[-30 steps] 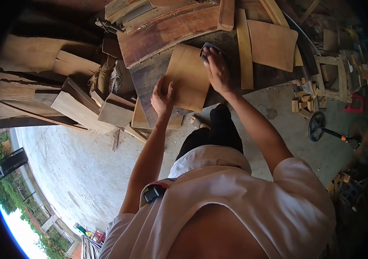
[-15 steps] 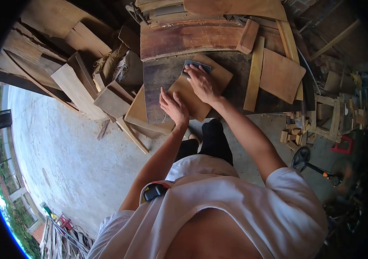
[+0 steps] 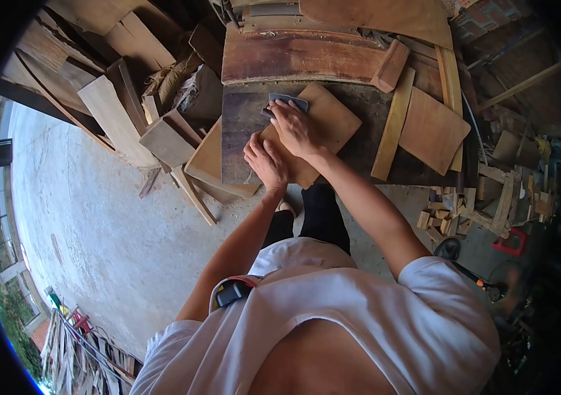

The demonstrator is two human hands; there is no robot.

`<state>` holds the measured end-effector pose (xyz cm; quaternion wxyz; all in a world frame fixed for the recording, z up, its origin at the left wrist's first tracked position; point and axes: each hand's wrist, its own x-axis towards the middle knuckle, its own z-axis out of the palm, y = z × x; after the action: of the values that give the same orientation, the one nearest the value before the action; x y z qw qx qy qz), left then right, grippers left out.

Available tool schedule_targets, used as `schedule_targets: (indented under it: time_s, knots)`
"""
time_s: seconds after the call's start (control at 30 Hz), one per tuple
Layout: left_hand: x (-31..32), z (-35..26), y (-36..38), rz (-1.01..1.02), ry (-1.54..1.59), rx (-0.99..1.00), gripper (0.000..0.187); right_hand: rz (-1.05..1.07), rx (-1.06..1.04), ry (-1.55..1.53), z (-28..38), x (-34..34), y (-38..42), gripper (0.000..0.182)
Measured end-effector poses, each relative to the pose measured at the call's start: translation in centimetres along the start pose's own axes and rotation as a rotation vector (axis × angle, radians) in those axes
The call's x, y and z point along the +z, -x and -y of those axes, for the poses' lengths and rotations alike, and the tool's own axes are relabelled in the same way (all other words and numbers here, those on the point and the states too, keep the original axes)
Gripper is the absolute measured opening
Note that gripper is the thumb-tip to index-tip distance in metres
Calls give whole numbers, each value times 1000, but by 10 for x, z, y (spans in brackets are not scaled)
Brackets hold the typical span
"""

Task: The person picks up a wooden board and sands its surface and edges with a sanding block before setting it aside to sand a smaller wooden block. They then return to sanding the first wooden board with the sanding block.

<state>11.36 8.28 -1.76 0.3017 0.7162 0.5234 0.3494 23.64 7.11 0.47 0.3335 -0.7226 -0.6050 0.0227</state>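
A light brown wooden panel (image 3: pixel 333 118) lies flat on a dark workbench (image 3: pixel 238 131). My right hand (image 3: pixel 293 128) presses a dark grey sanding pad (image 3: pixel 284 103) onto the panel's far left corner. My left hand (image 3: pixel 264 161) lies flat on the panel's near left edge, fingers together, holding it down. Both arms reach forward over my white shirt.
More wooden panels (image 3: pixel 432 128) and a long strip (image 3: pixel 392 125) lie on the bench's right side. A curved reddish board (image 3: pixel 300 56) sits behind. Planks and offcuts (image 3: pixel 116 118) are piled at the left, small blocks (image 3: pixel 445 214) at the right. Bare concrete floor (image 3: pixel 96 224) spreads at the left.
My right hand slid the sanding pad from the panel's far right corner to its left side. My left hand moved closer to the right hand. The view shifted.
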Motion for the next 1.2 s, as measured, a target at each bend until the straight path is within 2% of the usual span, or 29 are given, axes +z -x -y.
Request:
schedule_targets:
  time_s: [0.1,0.17,0.27,0.33,0.4,0.47,0.57,0.63,0.73,0.87,0.93,1.07,1.1,1.2]
  knots:
    - [-1,0,-2,3,7,3,36,14,62,-89,22,-20,41,33]
    - [-1,-2,0,7,5,-21,36,61,187,-121,34,-43,82,34]
    - [-1,-3,0,11,-3,-21,36,79,185,-104,32,-44,78,35]
    - [1,-1,-1,8,-2,-19,37,-10,68,-120,17,-26,35,32]
    - [0,1,2,6,-4,-12,37,-1,0,8,7,-2,-6,33]
    - [0,3,0,25,-15,-17,38,41,29,15,6,5,-12,33]
    - [0,1,-1,9,-12,17,38,14,73,-90,20,-21,50,36]
    - [-2,-2,0,2,-7,18,37,68,194,-128,32,-53,93,39]
    - [-4,-4,0,6,-7,2,37,90,185,-79,28,-56,89,36]
    - [-1,0,1,-5,-19,12,39,-17,17,-1,1,-19,2,32]
    - [-1,3,0,0,-46,17,38,-5,25,-1,-1,-9,-6,32]
    - [-1,1,1,-19,-16,24,38,62,113,-104,20,-50,81,35]
    - [0,0,1,-36,-19,9,38,87,188,-121,27,-65,102,37]
    - [-2,0,-2,-13,-32,-15,39,173,181,-97,25,-87,117,39]
